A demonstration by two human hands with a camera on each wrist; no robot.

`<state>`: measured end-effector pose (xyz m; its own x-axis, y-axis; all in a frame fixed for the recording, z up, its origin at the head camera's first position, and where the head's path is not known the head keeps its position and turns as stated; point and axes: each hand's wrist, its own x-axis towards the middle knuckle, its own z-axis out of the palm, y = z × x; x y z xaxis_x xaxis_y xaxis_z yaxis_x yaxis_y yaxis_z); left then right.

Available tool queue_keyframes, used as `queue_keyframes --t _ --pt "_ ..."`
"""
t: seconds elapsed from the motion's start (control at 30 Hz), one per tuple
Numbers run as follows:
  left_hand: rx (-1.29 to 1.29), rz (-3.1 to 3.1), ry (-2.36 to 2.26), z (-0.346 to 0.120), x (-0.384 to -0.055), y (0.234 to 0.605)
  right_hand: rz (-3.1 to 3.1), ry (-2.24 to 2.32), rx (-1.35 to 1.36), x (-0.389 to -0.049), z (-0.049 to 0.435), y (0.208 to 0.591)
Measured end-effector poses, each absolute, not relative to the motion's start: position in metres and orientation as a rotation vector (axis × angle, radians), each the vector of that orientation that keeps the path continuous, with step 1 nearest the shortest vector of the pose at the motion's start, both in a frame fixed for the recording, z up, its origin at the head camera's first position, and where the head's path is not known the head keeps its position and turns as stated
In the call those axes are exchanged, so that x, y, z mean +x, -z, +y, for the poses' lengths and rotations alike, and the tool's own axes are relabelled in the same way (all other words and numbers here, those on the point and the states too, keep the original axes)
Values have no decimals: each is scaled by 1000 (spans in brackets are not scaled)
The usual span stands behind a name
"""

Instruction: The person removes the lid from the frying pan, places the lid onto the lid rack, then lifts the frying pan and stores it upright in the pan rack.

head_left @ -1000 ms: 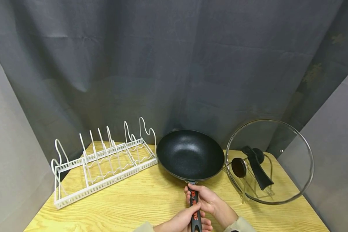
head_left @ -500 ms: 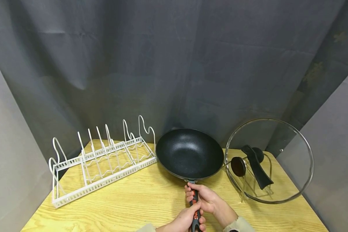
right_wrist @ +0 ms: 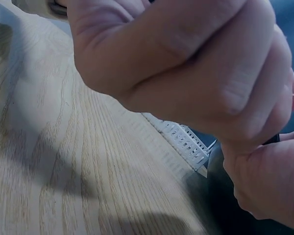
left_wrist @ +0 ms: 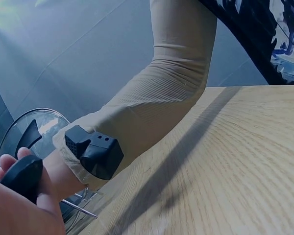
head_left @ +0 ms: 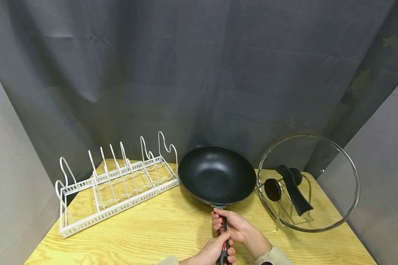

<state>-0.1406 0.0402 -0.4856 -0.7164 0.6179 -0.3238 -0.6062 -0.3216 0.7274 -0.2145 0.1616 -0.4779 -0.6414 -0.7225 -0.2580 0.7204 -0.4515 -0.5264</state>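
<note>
A black wok [head_left: 217, 176] with a long black handle [head_left: 223, 235] marked in red stands at the middle of the table. My right hand [head_left: 237, 226] grips the handle close to the wok body, fingers curled round it. Nearer the handle's end, my left hand [head_left: 215, 248] holds it too, thumb on top and fingertips showing on the far side. The hands touch each other. In the left wrist view, the dark handle end [left_wrist: 27, 177] shows between fingers. The right wrist view is largely filled by the left hand [right_wrist: 186, 63], which hides most of the handle.
A white wire rack [head_left: 126, 206] with upright dividers stands at left, close to the wok's rim. At right, a large glass lid [head_left: 331, 191] leans upright in a small wire stand [head_left: 278, 217]. Grey curtain [head_left: 199, 73] hangs behind the wooden table [head_left: 146, 235].
My left fingers have closed round the handle, which has rolled slightly, so its red marking shows less. The view has shifted a little; the wok stays in nearly the same place.
</note>
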Motion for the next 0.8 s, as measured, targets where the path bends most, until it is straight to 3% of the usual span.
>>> queue_keyframes --t 0.8 --pt "54 1435 -2163 40 -131 485 851 2262 -157 -209 153 485"
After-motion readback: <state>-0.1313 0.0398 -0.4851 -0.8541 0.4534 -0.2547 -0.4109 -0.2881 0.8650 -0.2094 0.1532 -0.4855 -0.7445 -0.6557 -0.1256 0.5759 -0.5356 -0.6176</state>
